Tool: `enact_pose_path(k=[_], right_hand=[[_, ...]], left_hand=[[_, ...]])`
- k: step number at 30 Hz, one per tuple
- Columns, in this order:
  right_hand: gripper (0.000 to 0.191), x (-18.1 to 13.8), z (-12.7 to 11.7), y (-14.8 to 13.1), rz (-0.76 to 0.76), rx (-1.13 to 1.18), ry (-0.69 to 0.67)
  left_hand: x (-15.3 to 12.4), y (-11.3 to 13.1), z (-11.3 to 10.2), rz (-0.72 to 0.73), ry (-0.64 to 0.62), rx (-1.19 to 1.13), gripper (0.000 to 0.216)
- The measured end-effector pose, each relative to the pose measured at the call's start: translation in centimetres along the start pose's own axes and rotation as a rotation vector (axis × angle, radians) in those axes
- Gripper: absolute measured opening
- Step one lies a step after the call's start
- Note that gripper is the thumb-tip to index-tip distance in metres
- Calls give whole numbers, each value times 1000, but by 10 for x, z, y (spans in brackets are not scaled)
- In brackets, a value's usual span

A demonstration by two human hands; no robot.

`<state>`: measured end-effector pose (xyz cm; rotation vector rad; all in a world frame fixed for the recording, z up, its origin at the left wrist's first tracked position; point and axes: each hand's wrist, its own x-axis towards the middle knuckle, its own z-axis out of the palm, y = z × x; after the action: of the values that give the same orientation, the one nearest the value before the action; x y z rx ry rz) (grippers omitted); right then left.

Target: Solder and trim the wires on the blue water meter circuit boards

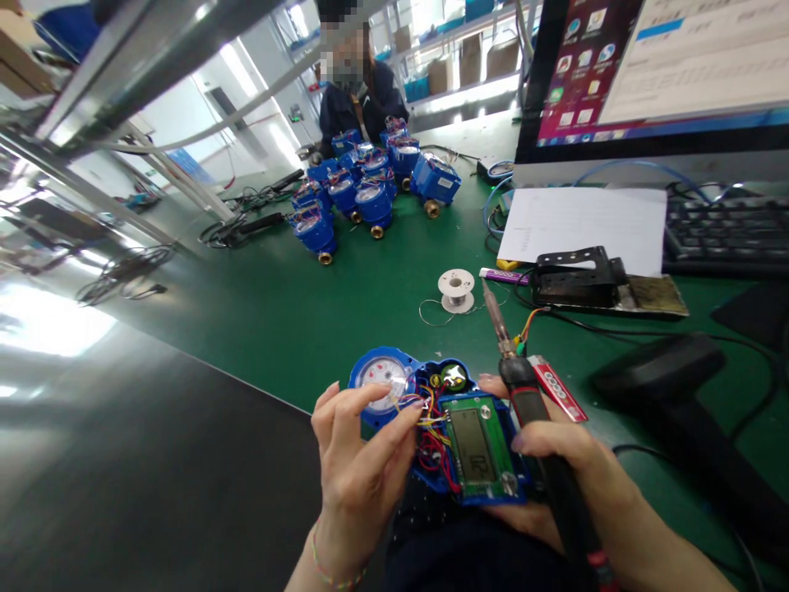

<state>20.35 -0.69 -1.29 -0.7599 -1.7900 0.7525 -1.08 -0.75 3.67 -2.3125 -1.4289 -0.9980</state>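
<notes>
An opened blue water meter [394,380] lies at the near edge of the green bench, its dial to the left and a green circuit board with an LCD [477,448] to the right, joined by red and yellow wires. My left hand [357,460] pinches the thin wires beside the dial. My right hand [579,485] is wrapped round a soldering iron [530,395] with a black and red handle, its tip pointing away from me above the meter, while the fingers also steady the meter's right side.
Several blue water meters [370,189] stand grouped at the far side, with a seated person [357,90] behind them. A solder spool [456,289], white paper [585,226], a black fixture [576,275], keyboard [727,230], monitor [653,74] and a black scanner [671,386] lie to the right.
</notes>
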Motion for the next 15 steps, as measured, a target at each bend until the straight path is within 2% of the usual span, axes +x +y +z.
enact_pose_path(k=[3,6,11,15], right_hand=[[43,10,-5,-6,-20,-45,-5],[42,14,-7,-8,-30,-69,-32],[40,9,-7,-6,-23,-107,-28],[42,7,-7,-4,-9,-107,-36]], left_hand=[[8,5,-11,-2,44,-1,21],[18,10,-17,31,4,-59,16],[30,14,-14,19,-141,-119,7],[28,13,-10,21,-135,-121,9]])
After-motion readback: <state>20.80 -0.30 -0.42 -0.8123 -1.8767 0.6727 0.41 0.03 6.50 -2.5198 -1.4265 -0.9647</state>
